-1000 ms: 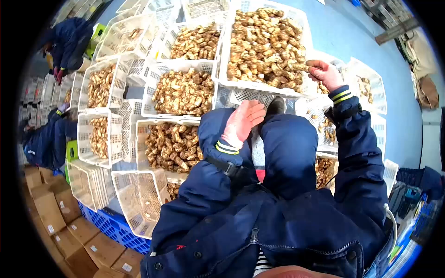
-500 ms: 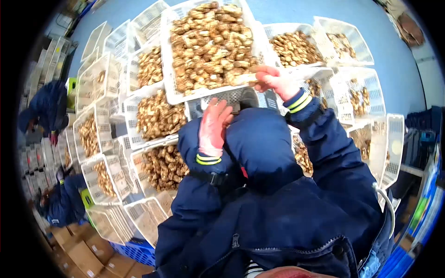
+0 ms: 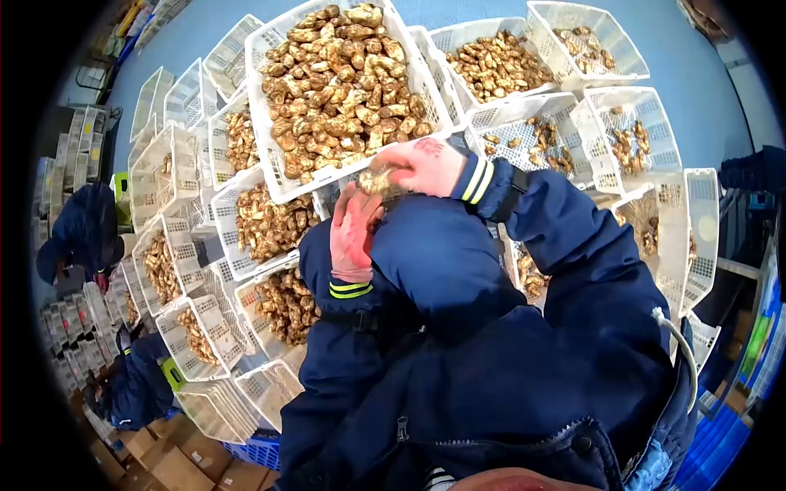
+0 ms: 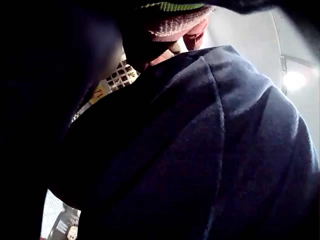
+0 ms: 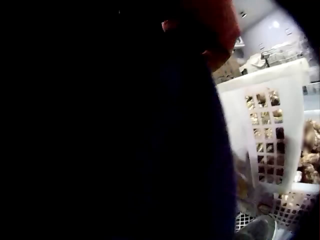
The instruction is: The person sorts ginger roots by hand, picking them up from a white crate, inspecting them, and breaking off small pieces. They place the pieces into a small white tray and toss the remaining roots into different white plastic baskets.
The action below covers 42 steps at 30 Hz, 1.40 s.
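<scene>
In the head view my right hand [image 3: 427, 166] holds a brown and white mushroom [image 3: 375, 182] by its fingers, just past the near edge of the big basket. My left hand [image 3: 354, 233], fingers loosely bent, is right below it with the fingertips at the mushroom's lower end. The big white basket [image 3: 282, 193] is heaped with mushrooms [image 3: 344, 90] and stands in front of my knees. Dark trousers [image 4: 200, 125] fill much of the left wrist view, where part of my left hand [image 4: 175, 27] shows at the top. Sleeve and shadow hide most of the right wrist view.
White baskets of mushrooms stand to the left [image 3: 270, 225] and right [image 3: 499, 69]. A sparsely filled basket [image 3: 512, 123] lies close beyond my right forearm. Two other people in dark clothing [image 3: 82, 225] work at the far left. Cardboard boxes [image 3: 184, 470] lie at the lower left.
My right hand has come leftward from the big basket's right side with a mushroom, down to my left hand. The left hand's fingers have bent toward it. The head view has turned rightward.
</scene>
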Each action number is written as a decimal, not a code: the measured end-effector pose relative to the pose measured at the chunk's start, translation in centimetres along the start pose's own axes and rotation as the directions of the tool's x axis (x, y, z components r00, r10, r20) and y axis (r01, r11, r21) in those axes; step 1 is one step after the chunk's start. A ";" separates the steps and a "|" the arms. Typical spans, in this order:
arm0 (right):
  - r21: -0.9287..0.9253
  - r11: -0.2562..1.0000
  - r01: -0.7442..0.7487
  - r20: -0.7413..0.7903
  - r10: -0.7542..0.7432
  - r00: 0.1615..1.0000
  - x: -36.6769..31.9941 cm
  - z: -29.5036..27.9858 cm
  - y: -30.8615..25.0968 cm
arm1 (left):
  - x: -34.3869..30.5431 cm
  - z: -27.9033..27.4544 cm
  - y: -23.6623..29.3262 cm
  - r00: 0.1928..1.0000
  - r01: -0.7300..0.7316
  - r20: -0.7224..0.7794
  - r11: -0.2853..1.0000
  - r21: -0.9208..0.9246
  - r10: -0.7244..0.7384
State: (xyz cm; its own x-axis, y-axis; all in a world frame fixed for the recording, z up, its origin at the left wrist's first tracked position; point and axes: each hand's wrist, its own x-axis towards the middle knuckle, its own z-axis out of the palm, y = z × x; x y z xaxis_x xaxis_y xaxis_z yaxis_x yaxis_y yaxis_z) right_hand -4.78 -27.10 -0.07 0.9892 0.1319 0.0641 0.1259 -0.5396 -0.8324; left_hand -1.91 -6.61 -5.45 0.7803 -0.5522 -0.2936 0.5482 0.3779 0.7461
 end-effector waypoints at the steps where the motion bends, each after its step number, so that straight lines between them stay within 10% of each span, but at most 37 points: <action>1: -0.046 0.997 -0.057 -0.101 0.053 0.993 -0.4 -0.8 0.2 | 0.2 0.1 0.2 1.000 -0.011 -0.002 1.000 -0.008 0.011; 5: 0.330 0.934 -0.134 -0.593 0.316 0.741 -7.3 -6.6 3.2 | -0.2 -0.7 0.5 0.996 0.050 -0.063 0.995 -0.084 -0.055; 9: 0.463 0.750 -0.473 -0.384 0.651 0.655 -22.3 -6.2 11.1 | 0.0 -1.5 0.5 0.998 0.041 -0.033 0.989 -0.142 -0.046; 10: -0.192 0.504 -0.842 -0.293 0.789 0.539 -24.2 -6.2 9.2 | -0.1 -1.5 0.4 0.998 0.045 -0.027 0.992 -0.118 -0.048; 13: -0.271 0.370 -0.889 -0.108 0.906 0.410 -30.8 -4.2 11.3 | 0.2 -1.4 0.1 0.994 0.098 -0.037 0.980 -0.174 -0.106; 18: 0.389 0.779 -0.492 -0.242 0.602 0.761 -17.3 -9.0 7.4 | -0.5 -0.8 0.8 0.987 0.155 -0.028 0.982 -0.105 -0.159; 24: -0.342 0.915 -0.214 -0.032 0.216 0.976 8.2 -8.9 -0.5 | -0.4 -1.5 0.4 0.984 0.179 0.014 0.960 -0.215 -0.180; 31: -0.891 0.453 -0.008 0.276 0.558 0.782 19.4 -1.6 3.8 | -0.6 -1.5 1.3 0.994 0.110 0.014 0.958 -0.264 -0.110; 33: -0.942 0.319 0.104 0.230 0.390 0.891 17.8 0.5 6.6 | -0.5 -1.8 1.2 0.993 0.121 0.022 0.949 -0.291 -0.120; 36: -0.947 0.316 0.057 0.250 0.614 0.749 18.8 1.5 6.0 | -0.3 -2.0 1.2 0.993 0.118 0.020 0.942 -0.315 -0.118; 42: -0.979 0.193 0.072 0.179 0.625 0.760 18.8 2.6 5.0 | -0.5 -2.0 1.8 0.994 0.102 0.013 0.921 -0.375 -0.104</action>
State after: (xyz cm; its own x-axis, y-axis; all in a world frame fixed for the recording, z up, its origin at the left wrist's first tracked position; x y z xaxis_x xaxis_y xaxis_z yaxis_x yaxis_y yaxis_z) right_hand 14.27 -25.12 -4.46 0.8168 -0.0880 -0.5701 0.1694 -0.9081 0.3829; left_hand -0.76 -4.16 -5.15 0.7148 -0.5984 -0.3618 0.6973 0.5708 0.4335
